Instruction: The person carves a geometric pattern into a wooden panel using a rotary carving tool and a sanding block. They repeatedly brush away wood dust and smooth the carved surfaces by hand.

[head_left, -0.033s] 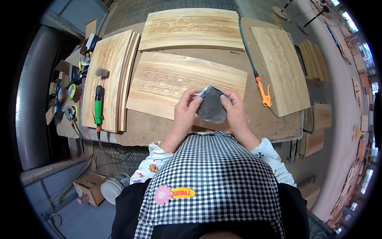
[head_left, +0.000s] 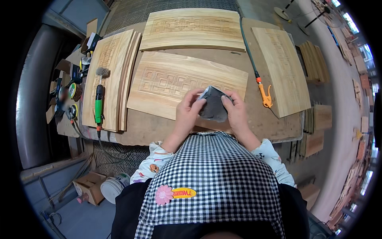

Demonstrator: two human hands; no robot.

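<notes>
A dark grey sheet of sandpaper (head_left: 215, 104), pale along its upper left edge, is held up between both hands. My left hand (head_left: 189, 106) is closed on its left side, thumb across the dark face. On the right side, my right hand (head_left: 236, 108) pinches the sheet with thumb and fingers. Behind and below it lies a carved wooden panel (head_left: 159, 95) with a geometric fretwork pattern, its lower right part hidden by the hands and sheet.
Another carved panel (head_left: 191, 39) lies at the back. Stacked panels (head_left: 89, 95) on the left bear a green power tool (head_left: 98, 105) with a fuzzy round head. A panel (head_left: 292, 91) lies right, beside an orange air blow gun (head_left: 265, 95) on a hose. A white bucket (head_left: 112, 189) stands below left.
My left thumb has shifted slightly inward over the sandpaper, and the sheet looks a little more bent. The panels and tools keep their places.
</notes>
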